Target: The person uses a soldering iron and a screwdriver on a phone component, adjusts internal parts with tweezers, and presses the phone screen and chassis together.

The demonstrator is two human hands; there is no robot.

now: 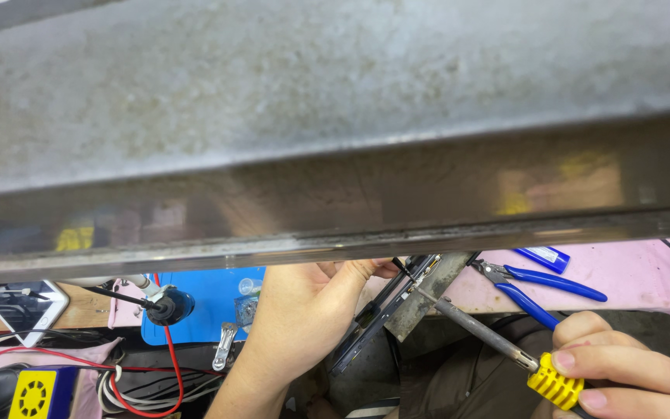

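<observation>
A wide grey metal shelf [335, 116] fills most of the view, so only a narrow strip of the work shows beneath its edge. The left hand [304, 310] holds a thin dark phone-like frame [378, 314] tilted up on its edge, fingers wrapped round its upper end just under the shelf. The right hand [622, 372] grips a soldering iron [498, 341] by its yellow ribbed collar, fingers closed tight, the metal shaft reaching up-left so the tip sits at or touching the frame near a thin black wire [402, 268].

The main risk, as I judge it, is the hot tip sliding off its spot — the frame is steadied by one hand only and the left fingertips lie very close to the joint, so a small slip could burn them or scorch the frame. The shelf also hides part of the joint, so aim is partly blind. Blue-handled cutters [540, 285] lie on the pink cloth [622, 271] just beyond, and a blue mat [211, 299] with red cables [172, 365] lies to the left on the tabletop — a snagged cord could tug the iron
</observation>
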